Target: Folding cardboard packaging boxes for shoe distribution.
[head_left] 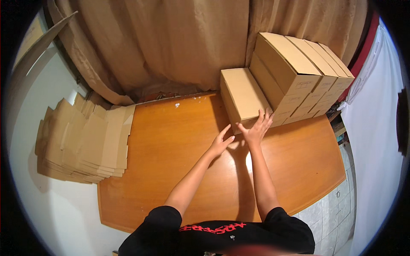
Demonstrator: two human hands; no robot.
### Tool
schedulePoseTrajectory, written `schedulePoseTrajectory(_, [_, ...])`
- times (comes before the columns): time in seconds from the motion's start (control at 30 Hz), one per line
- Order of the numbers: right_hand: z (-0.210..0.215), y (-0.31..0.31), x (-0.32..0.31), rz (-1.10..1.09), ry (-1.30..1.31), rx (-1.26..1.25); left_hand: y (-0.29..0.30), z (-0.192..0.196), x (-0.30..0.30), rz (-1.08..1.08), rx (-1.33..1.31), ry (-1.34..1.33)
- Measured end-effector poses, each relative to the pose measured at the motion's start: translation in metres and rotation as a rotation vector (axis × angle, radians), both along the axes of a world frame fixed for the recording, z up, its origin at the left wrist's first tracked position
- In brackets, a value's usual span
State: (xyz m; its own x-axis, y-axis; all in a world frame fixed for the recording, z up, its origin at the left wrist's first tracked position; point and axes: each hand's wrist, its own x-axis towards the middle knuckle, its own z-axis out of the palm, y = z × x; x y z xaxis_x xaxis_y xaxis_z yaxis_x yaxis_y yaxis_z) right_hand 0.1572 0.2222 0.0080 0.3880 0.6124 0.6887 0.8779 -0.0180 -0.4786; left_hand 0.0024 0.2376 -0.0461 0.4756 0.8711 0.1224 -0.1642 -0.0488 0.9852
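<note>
A closed brown cardboard box [242, 91] lies on the far side of the orange wooden table [171, 141], beside a stack of several similar boxes [294, 72]. My right hand [257, 126] is spread open, its fingertips touching the near end of that box. Just to its left, my left hand [221, 142] hovers open over the table, fingers apart and holding nothing. Both forearms reach forward from the lower edge.
A pile of flat, unfolded cardboard blanks [83, 141] overhangs the table's left edge. A brown curtain [171, 42] hangs behind the table. White fabric [376, 119] is at the right, and tiled floor [333, 213] shows at the lower right.
</note>
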Motion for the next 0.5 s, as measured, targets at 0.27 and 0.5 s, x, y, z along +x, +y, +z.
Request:
schedulePoseTrajectory(0.27, [0.006, 0.013, -0.008, -0.185, 0.029, -0.163, -0.021, -0.002, -0.03, -0.042, -0.051, 0.295])
schedulePoseTrajectory(0.5, [0.007, 0.013, -0.017, -0.224, -0.057, -0.185, 0.007, -0.006, 0.009, -0.022, 0.111, 0.316])
